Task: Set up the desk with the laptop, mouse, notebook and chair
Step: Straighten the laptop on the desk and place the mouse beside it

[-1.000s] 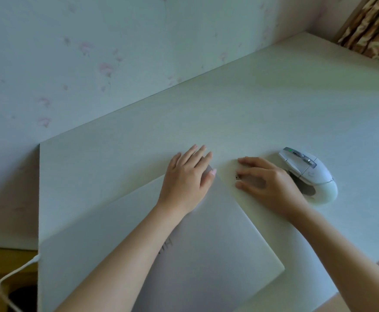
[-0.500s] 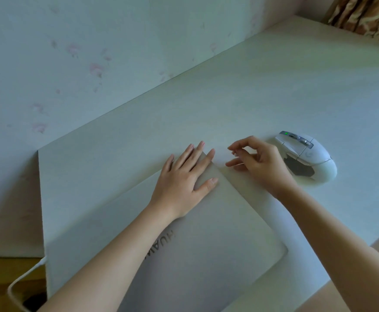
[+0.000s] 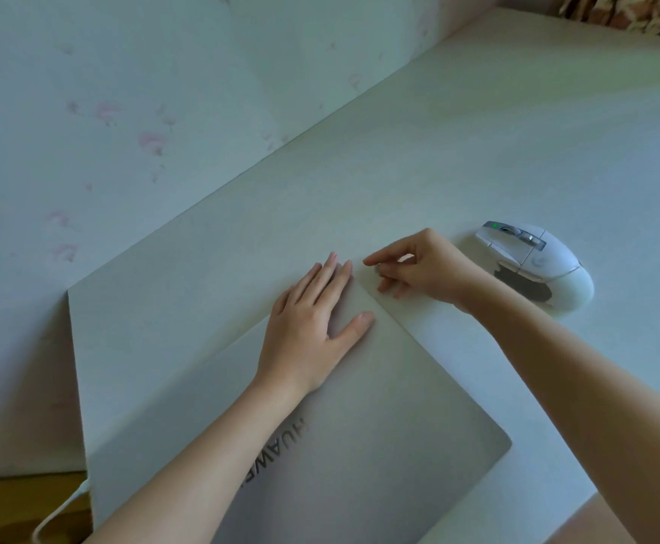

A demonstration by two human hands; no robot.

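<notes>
A closed silver laptop (image 3: 379, 445) lies at the near left of the white desk (image 3: 477, 151). My left hand (image 3: 312, 323) rests flat on the lid's far corner, fingers straight. Just to the right, my right hand (image 3: 422, 268) hovers at the laptop's far right edge. Its thumb and curled fingers pinch a small dark object (image 3: 377, 269), too small to identify. A white mouse (image 3: 536, 265) with a green light sits on the desk right behind my right hand, apart from it. No notebook or chair is in view.
A pale wall with faint pink marks (image 3: 124, 131) runs along the desk's far left edge. A white cable (image 3: 57, 516) hangs off the desk's left end over a wooden floor. A patterned curtain (image 3: 634, 13) shows at the top right.
My right hand has lifted off the desk and curled into a pinch by the laptop's far corner. My left hand stays flat on the lid.
</notes>
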